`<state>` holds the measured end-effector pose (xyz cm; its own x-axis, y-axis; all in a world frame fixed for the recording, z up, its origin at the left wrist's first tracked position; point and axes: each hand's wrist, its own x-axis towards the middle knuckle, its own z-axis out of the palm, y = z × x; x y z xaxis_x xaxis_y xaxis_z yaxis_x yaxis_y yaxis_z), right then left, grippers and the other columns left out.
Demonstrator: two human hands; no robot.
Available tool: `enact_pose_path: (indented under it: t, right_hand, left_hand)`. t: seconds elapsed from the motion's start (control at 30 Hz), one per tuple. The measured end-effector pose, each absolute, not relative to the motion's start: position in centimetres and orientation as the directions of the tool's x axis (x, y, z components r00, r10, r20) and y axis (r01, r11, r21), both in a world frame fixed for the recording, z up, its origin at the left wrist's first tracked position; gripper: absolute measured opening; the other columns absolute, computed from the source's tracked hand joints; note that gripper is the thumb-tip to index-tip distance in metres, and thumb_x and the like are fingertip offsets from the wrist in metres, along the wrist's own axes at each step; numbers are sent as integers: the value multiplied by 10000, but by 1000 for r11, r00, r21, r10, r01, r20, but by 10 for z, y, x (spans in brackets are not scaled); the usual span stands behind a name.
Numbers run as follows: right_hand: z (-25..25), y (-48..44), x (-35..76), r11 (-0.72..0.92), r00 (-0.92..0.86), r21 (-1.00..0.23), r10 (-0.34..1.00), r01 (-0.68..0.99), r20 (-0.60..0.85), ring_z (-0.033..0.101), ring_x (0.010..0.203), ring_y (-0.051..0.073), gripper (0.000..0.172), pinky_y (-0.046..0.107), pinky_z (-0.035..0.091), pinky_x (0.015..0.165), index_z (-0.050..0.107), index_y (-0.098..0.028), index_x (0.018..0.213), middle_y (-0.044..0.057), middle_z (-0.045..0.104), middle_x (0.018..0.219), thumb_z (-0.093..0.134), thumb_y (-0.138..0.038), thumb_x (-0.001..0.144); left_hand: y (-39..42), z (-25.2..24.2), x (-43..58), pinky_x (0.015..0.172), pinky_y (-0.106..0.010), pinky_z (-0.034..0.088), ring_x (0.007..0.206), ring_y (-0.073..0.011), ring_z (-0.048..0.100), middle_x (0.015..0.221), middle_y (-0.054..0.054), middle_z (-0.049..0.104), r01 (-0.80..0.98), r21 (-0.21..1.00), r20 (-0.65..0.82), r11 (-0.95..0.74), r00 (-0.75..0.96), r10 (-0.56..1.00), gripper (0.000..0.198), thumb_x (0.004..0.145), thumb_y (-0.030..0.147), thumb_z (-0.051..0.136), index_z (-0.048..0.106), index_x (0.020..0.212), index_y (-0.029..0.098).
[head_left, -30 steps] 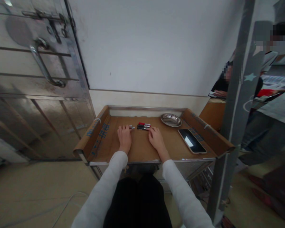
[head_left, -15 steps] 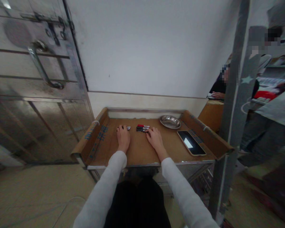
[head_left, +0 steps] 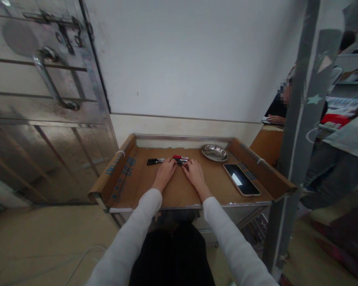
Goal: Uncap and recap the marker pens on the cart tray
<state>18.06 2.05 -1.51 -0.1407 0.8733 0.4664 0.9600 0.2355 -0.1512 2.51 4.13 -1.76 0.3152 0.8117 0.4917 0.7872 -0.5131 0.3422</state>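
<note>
Closest in, black-clad legs (head_left: 173,258) and long white sleeves (head_left: 128,242), reaching forward over the near edge of a metal-framed cart (head_left: 181,137) lined with brown cardboard (head_left: 180,188). Out near the middle of that cardboard, a bare left hand (head_left: 166,171) and a bare right hand (head_left: 193,172), palms down, angled inward, with a narrow gap between.

At the fingertips of both, a small cluster of slim pens: one red (head_left: 177,157) on the far side, black ones (head_left: 180,162) nearer. Long axis running left to right, across the reach of the forearms; lying just ahead of the gap, about equally near to either hand. Cannot tell whether clamped on a pen or merely touching, with contact partly hidden.

Just left of the left hand, and well apart from the right, a second group of black pens with silvery ends (head_left: 152,161), lined up the same way.

Off to the right, a dark-screened phone with a pale edge (head_left: 246,182), lying slantwise; behind it, a shallow round shiny metal dish (head_left: 214,152). Beyond, a plain pale wall (head_left: 197,59), a scuffed metal door (head_left: 47,159) at left, a grey upright post (head_left: 295,119) at right, other people (head_left: 352,135) past it.
</note>
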Motion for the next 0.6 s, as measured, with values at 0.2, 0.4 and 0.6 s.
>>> enact_pose_path:
  t: [0.2, 0.4, 0.6]
  right_hand:
    - [-16, 24, 181, 334, -205, -223, 866, 916, 457, 526, 951, 223, 152, 343, 385, 847, 624, -181, 916, 89, 617, 994, 494, -249, 879]
    - [-19, 26, 181, 495, -297, -346, 820, 797, 489, 540, 951, 185, 144, 304, 404, 860, 616, -176, 913, 72, 632, 983, 477, -168, 878]
    - [-15, 15, 184, 360, -157, -333, 848, 872, 506, 533, 958, 179, 185, 280, 385, 849, 639, -192, 963, 71, 621, 1014, 470, -201, 887]
  left_hand:
    - [43, -19, 25, 869, -353, 445, 932, -198, 545, 940, -78, 574, 695, 431, 488, -575, 357, 797, 82, 855, 149, 489, 571, 851, 157]
    - [50, -24, 26, 812, -312, 470, 876, -172, 570, 895, -53, 592, 524, 545, 500, -654, 423, 756, 70, 848, 119, 479, 528, 860, 168]
    - [45, -22, 27, 944, -355, 420, 1074, -181, 531, 1124, -96, 584, 564, 434, 593, -703, 409, 694, 238, 882, 133, 403, 522, 1085, 166]
